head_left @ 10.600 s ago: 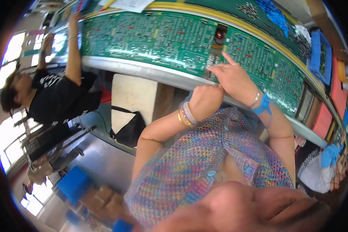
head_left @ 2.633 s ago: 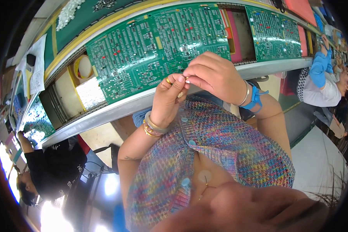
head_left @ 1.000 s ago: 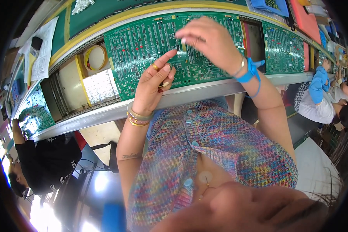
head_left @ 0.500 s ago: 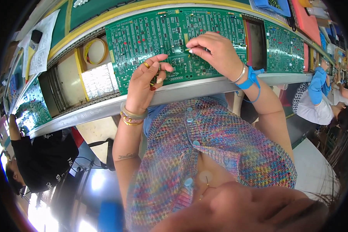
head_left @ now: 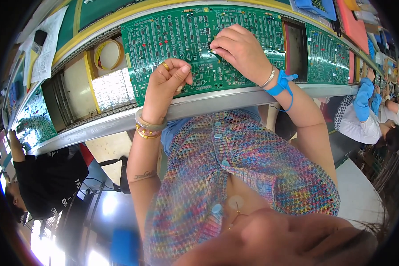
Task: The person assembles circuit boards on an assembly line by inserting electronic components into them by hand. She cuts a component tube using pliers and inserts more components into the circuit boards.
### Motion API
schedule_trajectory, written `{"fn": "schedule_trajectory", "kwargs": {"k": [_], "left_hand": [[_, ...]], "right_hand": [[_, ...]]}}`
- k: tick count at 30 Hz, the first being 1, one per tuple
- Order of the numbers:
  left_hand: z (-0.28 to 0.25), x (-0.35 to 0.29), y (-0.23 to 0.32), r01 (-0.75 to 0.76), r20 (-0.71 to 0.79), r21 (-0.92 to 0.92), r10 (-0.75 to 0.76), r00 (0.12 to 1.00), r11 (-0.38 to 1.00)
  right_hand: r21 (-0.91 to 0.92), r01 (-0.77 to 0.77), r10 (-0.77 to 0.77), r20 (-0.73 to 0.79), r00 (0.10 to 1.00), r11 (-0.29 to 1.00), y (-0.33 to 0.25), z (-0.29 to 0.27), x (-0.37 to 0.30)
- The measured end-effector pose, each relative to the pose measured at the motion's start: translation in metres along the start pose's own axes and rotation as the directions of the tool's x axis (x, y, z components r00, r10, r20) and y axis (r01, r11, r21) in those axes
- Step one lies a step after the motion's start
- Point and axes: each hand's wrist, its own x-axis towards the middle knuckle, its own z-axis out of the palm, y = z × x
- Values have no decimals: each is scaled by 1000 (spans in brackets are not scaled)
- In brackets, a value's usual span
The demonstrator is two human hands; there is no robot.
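Note:
A large green circuit board (head_left: 173,33) lies on the conveyor line in front of me. My right hand (head_left: 241,51), with a blue wrist strap, pinches a small component (head_left: 213,51) against the board's upper middle. My left hand (head_left: 166,82) is curled into a loose fist over the board's lower edge, wearing a gold ring and several bracelets. Whether anything lies inside that fist is hidden.
A metal rail (head_left: 217,99) edges the line. A yellow tape roll (head_left: 108,53) and a foil-lined gap sit left of the board, with papers (head_left: 42,51) beyond. More green boards (head_left: 328,53) follow to the right. A person in black (head_left: 48,177) sits left; another with blue gloves (head_left: 365,99) works right.
My hands parted after meeting above the board. The right hand went down to the board's middle with its pinch, and the left settled as a fist at the lower edge.

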Motion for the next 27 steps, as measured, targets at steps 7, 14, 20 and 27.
{"fn": "schedule_trajectory", "kwargs": {"k": [7,14,20,27], "left_hand": [[5,1,5,8,4,31,-8,1000,999],[7,1,5,-14,-26,-15,13,1000,1000],[18,-13,-3,-42,-12,-261,40,999,964],[34,-54,-38,12,74,-595,40,996,804]], "right_hand": [[-44,42,-43,-18,999,998,-2,7,-2],[-115,106,-108,-6,994,988,-8,3,1],[134,49,-39,-72,997,990,-51,-17,7],[275,-1,8,-26,1000,961,-78,-10,-14]]}}
